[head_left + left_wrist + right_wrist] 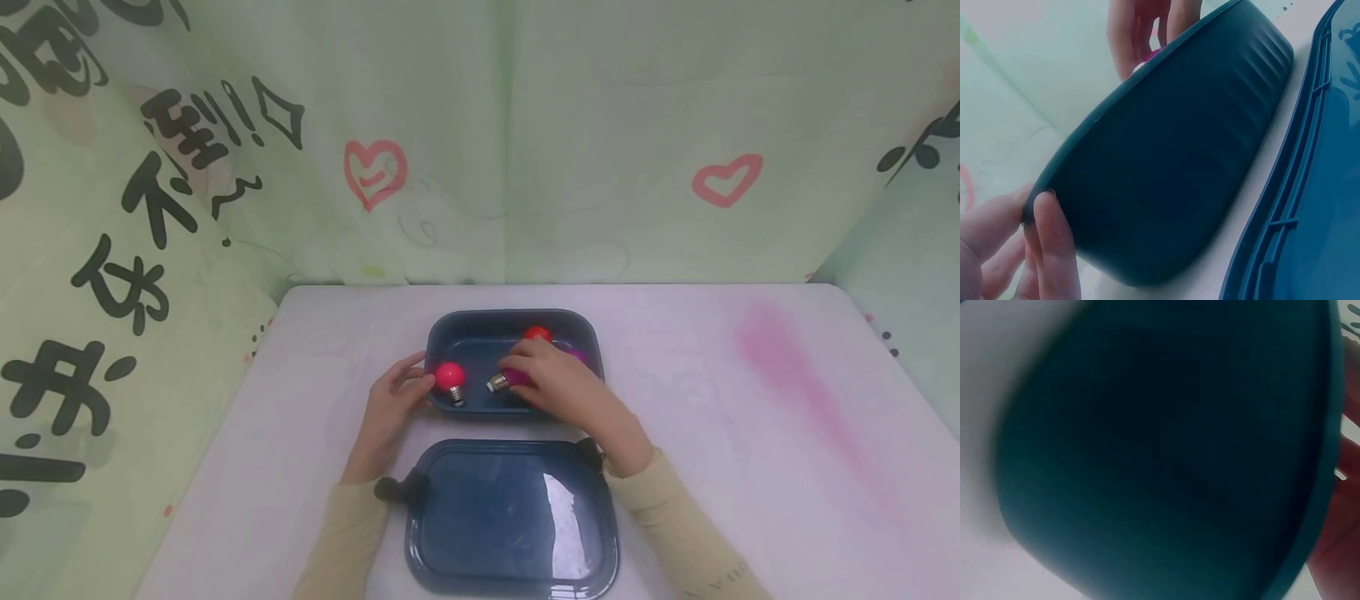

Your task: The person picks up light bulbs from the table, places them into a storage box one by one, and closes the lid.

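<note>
The dark blue, rounded-rectangular container stands open on the white table surface. At its nine o'clock end, the left hand grips the rim between thumb and fingers. The right hand reaches in from four o'clock and holds a magenta bulb in a narrow grip, the metal screw base pointing towards eight o'clock; contact with the container floor cannot be determined. Inside, a round pinkish-red bulb lies near nine o'clock, base towards five. A red bulb, partly hidden, sits at one o'clock. A glossy dark blue lid lies at six o'clock, just apart from the container.
</note>
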Available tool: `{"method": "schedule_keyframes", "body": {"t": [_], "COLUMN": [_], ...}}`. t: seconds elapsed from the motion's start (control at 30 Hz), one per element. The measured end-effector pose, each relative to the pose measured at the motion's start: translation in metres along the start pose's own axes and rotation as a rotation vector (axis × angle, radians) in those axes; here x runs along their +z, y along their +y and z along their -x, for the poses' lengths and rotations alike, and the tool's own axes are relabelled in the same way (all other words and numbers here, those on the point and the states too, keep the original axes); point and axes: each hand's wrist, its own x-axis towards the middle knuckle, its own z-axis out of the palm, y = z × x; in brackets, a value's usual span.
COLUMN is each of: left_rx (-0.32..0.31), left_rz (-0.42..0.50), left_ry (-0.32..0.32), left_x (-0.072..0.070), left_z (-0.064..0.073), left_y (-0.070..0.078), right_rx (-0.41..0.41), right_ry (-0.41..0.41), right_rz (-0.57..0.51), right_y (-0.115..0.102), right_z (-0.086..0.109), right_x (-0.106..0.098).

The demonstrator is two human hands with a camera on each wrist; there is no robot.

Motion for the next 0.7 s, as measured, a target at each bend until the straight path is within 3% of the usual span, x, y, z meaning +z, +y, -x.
{"method": "schedule_keyframes", "body": {"t": [0.7], "left_rx": [0.005], "left_rz": [-0.035], "left_ry": [0.003], "left_x": [0.0], "left_z": [0.0], "left_y": [0.0], "right_rx": [-0.032], "right_ry": [-0.028], "right_rz": [0.024], "right_y": [0.001], "right_z": [-0.019], "right_x": [0.024]}}
